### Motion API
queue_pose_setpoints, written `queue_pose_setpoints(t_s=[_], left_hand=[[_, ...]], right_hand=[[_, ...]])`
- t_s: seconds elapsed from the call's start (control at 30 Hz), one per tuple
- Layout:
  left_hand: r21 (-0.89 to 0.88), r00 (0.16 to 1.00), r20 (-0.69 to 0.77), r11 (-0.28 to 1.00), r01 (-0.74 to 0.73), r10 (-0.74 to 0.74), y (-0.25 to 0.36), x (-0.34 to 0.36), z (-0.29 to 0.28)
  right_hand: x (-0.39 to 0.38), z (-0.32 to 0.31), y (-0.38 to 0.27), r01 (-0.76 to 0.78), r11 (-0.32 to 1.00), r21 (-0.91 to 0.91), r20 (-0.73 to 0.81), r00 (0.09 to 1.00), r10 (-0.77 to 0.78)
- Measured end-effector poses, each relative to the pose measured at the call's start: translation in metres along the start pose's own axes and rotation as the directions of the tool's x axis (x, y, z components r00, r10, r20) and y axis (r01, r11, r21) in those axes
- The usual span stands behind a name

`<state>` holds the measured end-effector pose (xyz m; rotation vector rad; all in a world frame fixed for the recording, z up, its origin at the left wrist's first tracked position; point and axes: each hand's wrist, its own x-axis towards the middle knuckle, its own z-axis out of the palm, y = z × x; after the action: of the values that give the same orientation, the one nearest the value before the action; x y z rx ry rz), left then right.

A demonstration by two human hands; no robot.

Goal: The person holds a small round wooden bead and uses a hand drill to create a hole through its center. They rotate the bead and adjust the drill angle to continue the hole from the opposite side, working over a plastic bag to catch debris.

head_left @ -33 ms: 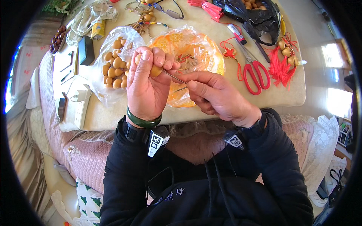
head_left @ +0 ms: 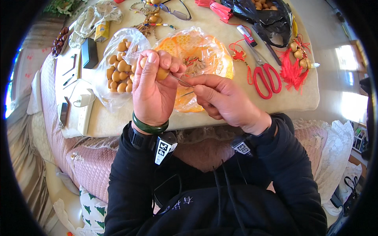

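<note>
My left hand (head_left: 151, 86), wearing a green bangle (head_left: 149, 126), is closed around a small tan gourd (head_left: 162, 73), holding it upward over the table. My right hand (head_left: 222, 102) pinches a thin metal tool (head_left: 180, 80) between thumb and forefinger, and its far end meets the gourd. Beneath both hands lies an orange-patterned tray (head_left: 218, 59) in crumpled clear plastic, with small reddish and brown pieces (head_left: 193, 63) in it. Left of my hands, a clear bag (head_left: 118, 69) holds several tan gourds.
On the cream table (head_left: 299, 96) are red-handled scissors (head_left: 267, 78), red tassels (head_left: 291, 76), a black bag (head_left: 267, 25) of round pieces, glasses (head_left: 175, 11), a yellow box (head_left: 101, 31) and a white power strip (head_left: 86, 116). A pink quilted cover (head_left: 90, 165) hangs along the near side.
My right hand has shifted very slightly left, toward my left hand. The rest looks the same.
</note>
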<state>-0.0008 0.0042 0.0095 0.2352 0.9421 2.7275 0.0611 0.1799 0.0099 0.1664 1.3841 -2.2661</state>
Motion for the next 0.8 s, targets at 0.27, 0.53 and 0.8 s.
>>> queue_pose_setpoints(t_s=[0.27, 0.53, 0.8], left_hand=[[0.071, 0.972, -0.232, 0.997, 0.037, -0.02, -0.009, -0.005, 0.005], [0.03, 0.986, -0.167, 1.0, 0.004, 0.002, -0.007, -0.005, 0.005], [-0.032, 0.997, 0.072, 0.999, 0.029, -0.026, 0.002, -0.003, 0.004]], right_hand=[[0.01, 0.003, 0.012, 0.573, 0.482, -0.662, 0.164, 0.739, -0.654], [0.01, -0.006, 0.007, 0.267, 0.912, -0.313, 0.017, 0.961, -0.275], [-0.001, -0.004, 0.002, 0.03, 0.999, 0.01, 0.125, 0.992, -0.031]])
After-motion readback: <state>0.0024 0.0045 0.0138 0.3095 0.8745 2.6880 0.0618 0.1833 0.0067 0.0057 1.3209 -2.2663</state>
